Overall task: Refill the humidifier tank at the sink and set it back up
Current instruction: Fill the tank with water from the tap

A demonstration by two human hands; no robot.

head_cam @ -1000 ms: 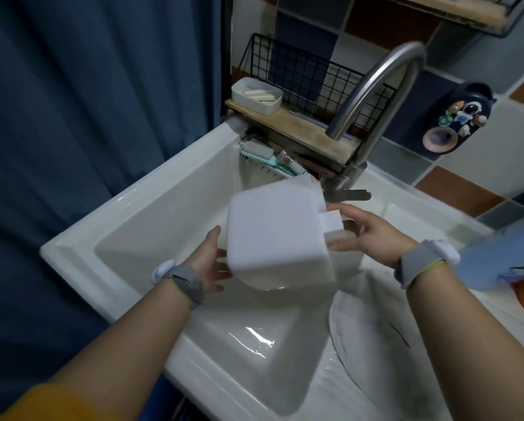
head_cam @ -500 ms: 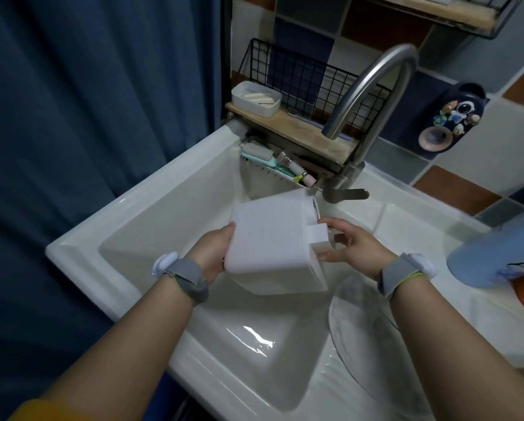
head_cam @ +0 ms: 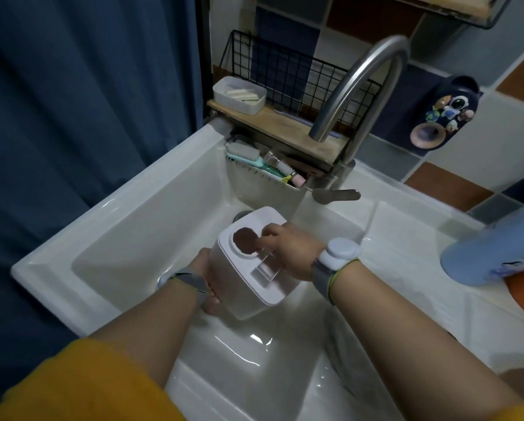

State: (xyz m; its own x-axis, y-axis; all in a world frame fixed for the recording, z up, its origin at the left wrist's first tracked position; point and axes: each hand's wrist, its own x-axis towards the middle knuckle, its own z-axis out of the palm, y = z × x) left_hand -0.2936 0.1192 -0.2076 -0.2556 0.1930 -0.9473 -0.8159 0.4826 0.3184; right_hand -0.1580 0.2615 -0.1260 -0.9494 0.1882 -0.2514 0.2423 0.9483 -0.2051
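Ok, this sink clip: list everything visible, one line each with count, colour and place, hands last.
humidifier tank: 1, white, held over the basin, round opening facing up
sink: 1, white
faucet: 1, steel, behind the tank
wire shelf: 1, black with wood board, behind the sink
soap dish: 1, white, on the shelf
brush: 1, teal, under the shelf
curtain: 1, blue, left
bottle: 1, light blue, right edge
left hand: grips tank's side
right hand: on tank's top

Your forearms bare; mustard-yellow sleeves pushed up toward elbows. Your left hand wears grey fabric wristband. Your right hand wears grey wristband edged yellow-green, topped by rounded white pod. No rings visible.
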